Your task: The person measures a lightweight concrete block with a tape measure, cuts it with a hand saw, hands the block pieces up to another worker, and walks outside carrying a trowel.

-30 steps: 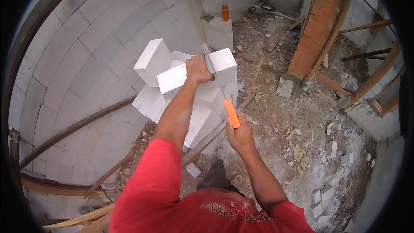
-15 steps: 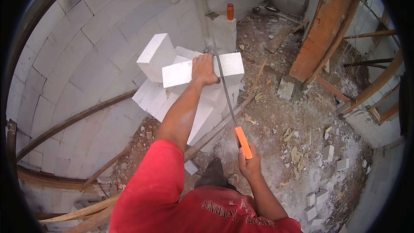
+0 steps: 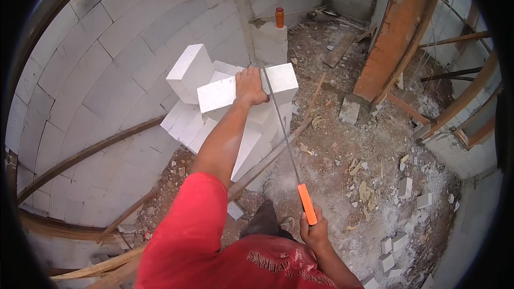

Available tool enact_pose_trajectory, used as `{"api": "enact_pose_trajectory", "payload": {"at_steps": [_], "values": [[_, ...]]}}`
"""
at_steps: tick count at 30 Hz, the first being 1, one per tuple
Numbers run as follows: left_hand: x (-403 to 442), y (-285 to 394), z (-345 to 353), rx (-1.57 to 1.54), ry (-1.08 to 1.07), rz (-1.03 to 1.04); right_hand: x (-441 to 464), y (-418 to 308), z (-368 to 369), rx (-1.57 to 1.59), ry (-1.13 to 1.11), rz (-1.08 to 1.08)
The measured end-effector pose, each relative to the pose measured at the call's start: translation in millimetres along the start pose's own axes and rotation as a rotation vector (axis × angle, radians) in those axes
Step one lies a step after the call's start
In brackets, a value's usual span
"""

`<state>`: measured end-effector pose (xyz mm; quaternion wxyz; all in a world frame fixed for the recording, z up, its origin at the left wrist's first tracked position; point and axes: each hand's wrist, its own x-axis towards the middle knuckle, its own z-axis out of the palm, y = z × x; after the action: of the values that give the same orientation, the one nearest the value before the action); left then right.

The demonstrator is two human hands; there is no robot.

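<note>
My left hand grips a white block from above, its fingers over the top face and the thumb on the near side. The block lies across a stack of other white blocks. My right hand is closed on the orange handle of a saw. The long thin blade slants up and left from the handle, and its far end rests on the block's top just right of my left hand. Another white block stands tilted at the left of the stack.
An orange bottle stands on a block pillar behind the stack. A long timber leans by the stack. Rubble and small block pieces litter the ground at right, near an orange-brown curved column.
My right hand has drawn the saw handle back toward my body and slightly right, so less blade extends past the block. My left hand stays on the block. The view has shifted slightly.
</note>
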<state>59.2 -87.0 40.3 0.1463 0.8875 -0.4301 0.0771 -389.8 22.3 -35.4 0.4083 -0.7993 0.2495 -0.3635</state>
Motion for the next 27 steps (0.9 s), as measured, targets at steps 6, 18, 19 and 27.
{"api": "enact_pose_trajectory", "payload": {"at_steps": [6, 18, 19, 27], "values": [[-9.0, -2.7, 0.5, 0.01, 0.06, 0.039, 178.3, -23.3, 57.8, -0.048, -0.118, 0.175], [-6.0, -1.9, -3.6, 0.024, 0.008, 0.005, 162.3, -18.2, 54.0, -0.022, -0.137, 0.185], [4.2, 0.6, -8.9, 0.015, -0.007, 0.008, 174.2, -17.6, 53.3, -0.043, -0.137, 0.189], [8.2, -1.8, -4.4, 0.029, -0.079, -0.005, 118.1, -18.5, 28.9, 0.06, -0.082, 0.15]]}}
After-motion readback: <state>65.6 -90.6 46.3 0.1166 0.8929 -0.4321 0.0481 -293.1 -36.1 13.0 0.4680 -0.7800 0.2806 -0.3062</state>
